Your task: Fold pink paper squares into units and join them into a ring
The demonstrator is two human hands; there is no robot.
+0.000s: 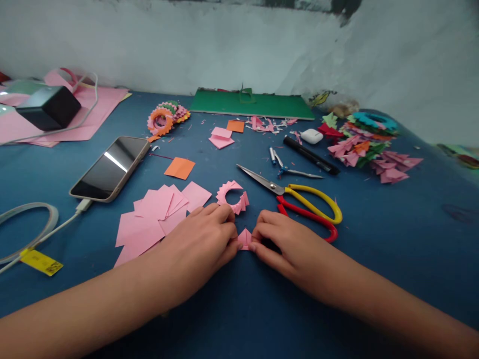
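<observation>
A small folded pink paper (245, 239) with a pointed top lies on the blue table between my two hands. My left hand (209, 237) pinches its left edge with thumb and fingers. At its right edge my right hand (282, 239) pinches in the same way. Just beyond the fingers is a partial ring of folded pink pieces (244, 202). Several loose pink paper squares (149, 204) are spread beside and partly under my left forearm. Scissors (277, 188) with yellow and red handles lie open beyond my right hand.
A phone (112, 167) on a white cable lies left. Orange squares (179, 168), a compass (299, 173), a black marker (310, 154) and a white case (311, 136) lie further back. Folded paper pieces (352, 149) pile at right; a green board (254, 103) rests by the wall.
</observation>
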